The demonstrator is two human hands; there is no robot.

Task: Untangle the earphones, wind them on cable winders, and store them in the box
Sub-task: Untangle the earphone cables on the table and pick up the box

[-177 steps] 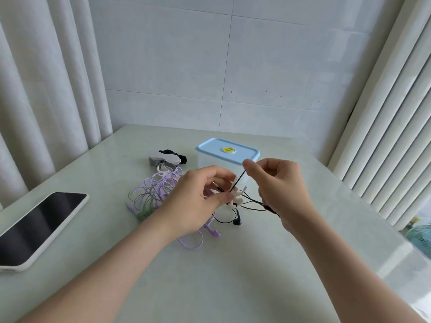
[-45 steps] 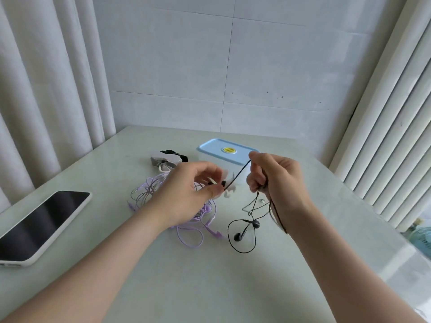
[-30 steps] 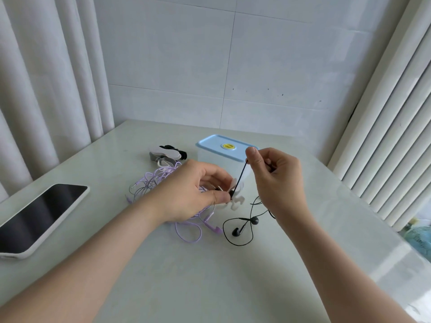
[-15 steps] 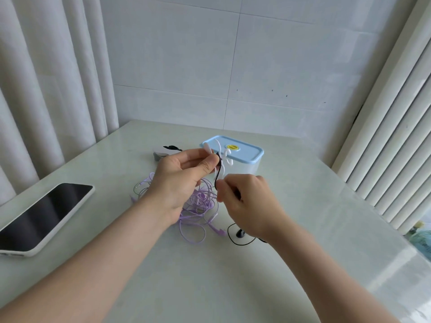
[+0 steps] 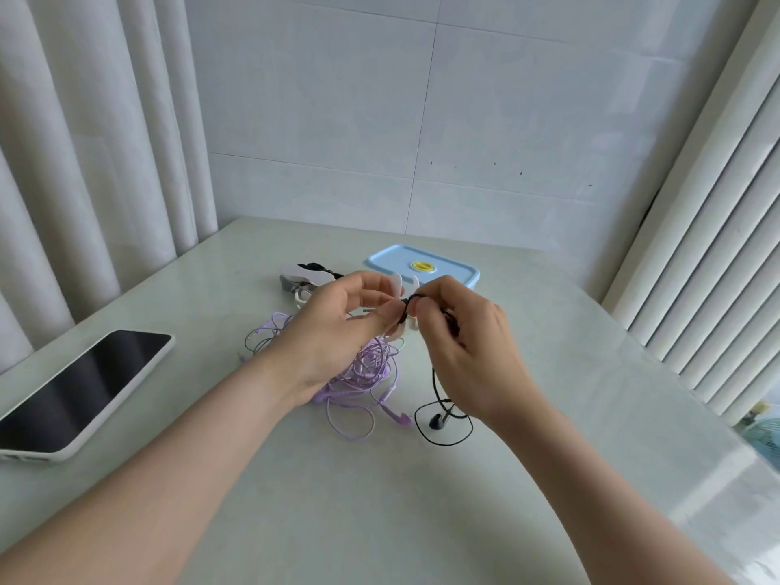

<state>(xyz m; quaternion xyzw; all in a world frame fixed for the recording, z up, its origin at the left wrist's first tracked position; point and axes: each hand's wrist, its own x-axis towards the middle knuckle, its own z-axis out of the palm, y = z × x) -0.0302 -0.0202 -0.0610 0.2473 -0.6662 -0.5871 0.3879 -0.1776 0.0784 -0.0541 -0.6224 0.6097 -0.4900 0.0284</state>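
My left hand (image 5: pixel 337 331) pinches a small white cable winder (image 5: pixel 399 289) above the table. My right hand (image 5: pixel 468 344) pinches the black earphone cable (image 5: pixel 437 390) right against the winder. The cable's free end hangs from that hand and loops on the table, with a black earbud (image 5: pixel 435 422) lying inside the loop. A tangle of purple earphones (image 5: pixel 363 373) lies under my left hand. The box (image 5: pixel 422 268), clear with a light blue lid, stands shut just behind my hands.
More winders (image 5: pixel 301 278), white and black, lie left of the box. A phone (image 5: pixel 80 386) in a white case lies screen up at the table's left edge. Curtains hang left, vertical blinds right, and a tiled wall stands behind.
My right hand has risen from below the winder to meet my left hand at it. More black cable is drawn up, and the loop on the table has shrunk.
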